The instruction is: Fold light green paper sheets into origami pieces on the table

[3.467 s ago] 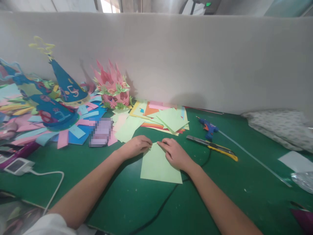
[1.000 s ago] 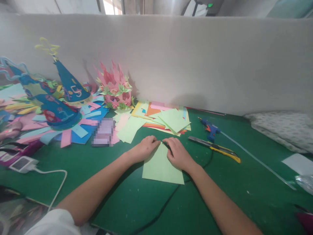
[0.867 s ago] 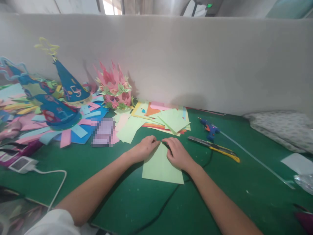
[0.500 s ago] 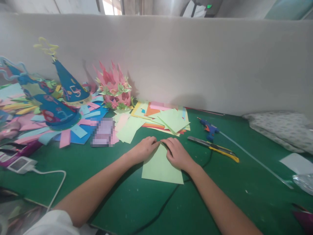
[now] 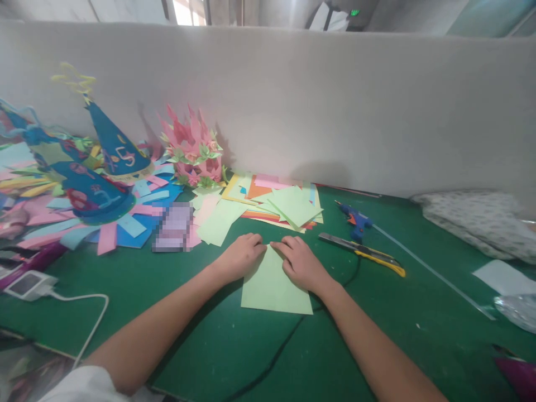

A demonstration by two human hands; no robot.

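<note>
A light green sheet of paper point(image 5: 274, 290) lies on the table in front of me, its near edge flat and bare. At its far left corner, my left hand point(image 5: 243, 258) has its fingers curled and closed on the paper's edge. My right hand point(image 5: 302, 263) is closed in the same way on the far right side, thumb and fingertips close to those of the left hand. Between the fingertips a short stretch of the far edge shows. The fingers cover both far corners.
Behind the hands lies a pile of coloured paper point(image 5: 295, 206). A yellow utility knife point(image 5: 364, 254) and a blue glue gun point(image 5: 355, 219) are at right on the green table point(image 5: 201, 346). Blue party hats point(image 5: 119, 151), a pink paper crown point(image 5: 195, 148) and a blurred-out rectangle point(image 5: 172, 226) are at left.
The fingertips of both hands have drawn slightly apart along the paper's far edge, so more of it shows. The whole view has shifted a little.
</note>
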